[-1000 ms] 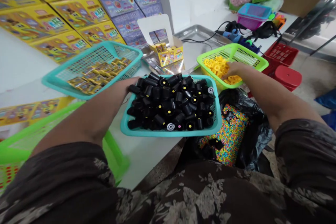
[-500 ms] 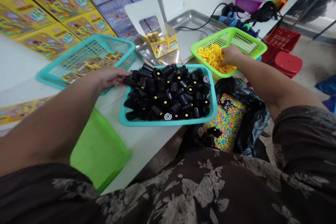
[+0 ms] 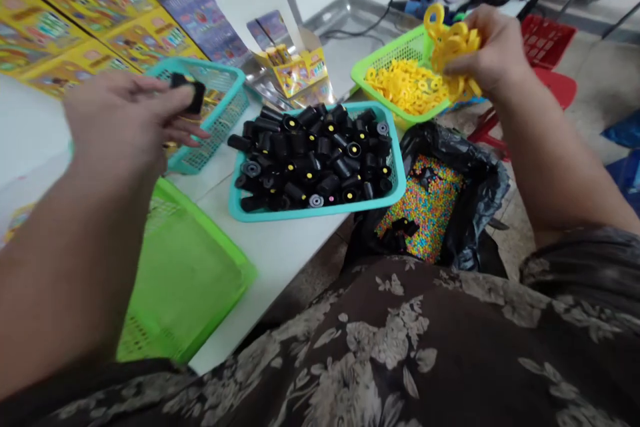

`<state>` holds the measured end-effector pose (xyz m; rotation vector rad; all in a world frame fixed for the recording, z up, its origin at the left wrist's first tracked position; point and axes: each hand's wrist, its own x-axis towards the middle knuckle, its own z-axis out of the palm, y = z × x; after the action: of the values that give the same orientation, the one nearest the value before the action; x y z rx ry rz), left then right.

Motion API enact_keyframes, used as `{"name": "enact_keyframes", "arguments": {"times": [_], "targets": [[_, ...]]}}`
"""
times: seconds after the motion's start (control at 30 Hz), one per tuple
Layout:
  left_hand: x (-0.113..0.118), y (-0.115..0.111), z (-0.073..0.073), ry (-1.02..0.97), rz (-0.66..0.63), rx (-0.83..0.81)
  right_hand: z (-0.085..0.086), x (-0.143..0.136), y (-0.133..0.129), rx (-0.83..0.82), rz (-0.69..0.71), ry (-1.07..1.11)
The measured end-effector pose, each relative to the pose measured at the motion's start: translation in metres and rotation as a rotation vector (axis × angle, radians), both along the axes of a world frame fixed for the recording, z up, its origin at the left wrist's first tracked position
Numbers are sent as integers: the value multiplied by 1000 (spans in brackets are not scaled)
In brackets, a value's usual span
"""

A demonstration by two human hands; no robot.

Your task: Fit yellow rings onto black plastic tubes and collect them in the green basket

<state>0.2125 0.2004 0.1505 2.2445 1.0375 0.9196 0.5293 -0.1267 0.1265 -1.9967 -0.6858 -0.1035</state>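
Note:
My left hand (image 3: pixel 135 113) pinches a black cylindrical piece (image 3: pixel 189 92) between thumb and fingers, above the left teal basket (image 3: pixel 205 147). A bunch of yellow ring-ended plastic pieces (image 3: pixel 453 53) is gripped in my right hand (image 3: pixel 495 50), raised over a lime green basket (image 3: pixel 367 90). More yellow pieces (image 3: pixel 407 87) lie in that basket. Between my hands stands a teal basket (image 3: pixel 320 211) heaped with black cylindrical pieces (image 3: pixel 325 160), some showing a yellow dot on the end.
Below the table edge, a black bag (image 3: pixel 487 173) holds many small coloured beads (image 3: pixel 425 207). A green basket (image 3: pixel 195 273) lies at the front left. Behind are a metal tray (image 3: pixel 345 10), an opened display box (image 3: pixel 300 73) and stacked yellow boxes (image 3: pixel 90 0). A red stool (image 3: pixel 555 87) stands right.
My left hand has lifted a black piece from the heap and moved left. My right hand has risen out of the lime basket with a bunch of yellow pieces. The view has shifted slightly.

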Motion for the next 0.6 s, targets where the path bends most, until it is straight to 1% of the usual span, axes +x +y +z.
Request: {"name": "enact_keyframes", "arguments": {"times": [0.03,0.07,0.1,0.13,0.2,0.27,0.3,0.37,0.4,0.47,0.53,0.6], "targets": [[-3,-18,2,-68,-121,-21,-8,-16,-18,56,38,-2],[-7,-38,4,-120,-272,-78,-20,-32,-36,83,78,15],[-11,-60,5,-150,-399,-123,-35,-49,-54,100,105,57],[-16,-82,6,-131,-515,-178,-53,-64,-70,79,135,120],[-22,-126,4,-24,-730,-313,-93,-89,-95,-66,149,186],[-22,-165,-4,104,-901,-487,-132,-103,-111,-252,101,123],[-19,-182,-11,169,-953,-570,-148,-106,-115,-342,78,73],[-7,-212,-32,280,-992,-705,-174,-108,-119,-494,54,-16],[1,-225,-45,318,-985,-756,-182,-108,-119,-547,51,-42],[19,-252,-73,368,-963,-855,-190,-110,-120,-599,47,-67],[37,-280,-100,421,-899,-952,-191,-116,-122,-562,20,-71],[53,-306,-124,431,-789,-1050,-190,-126,-126,-432,-26,-42]]}}
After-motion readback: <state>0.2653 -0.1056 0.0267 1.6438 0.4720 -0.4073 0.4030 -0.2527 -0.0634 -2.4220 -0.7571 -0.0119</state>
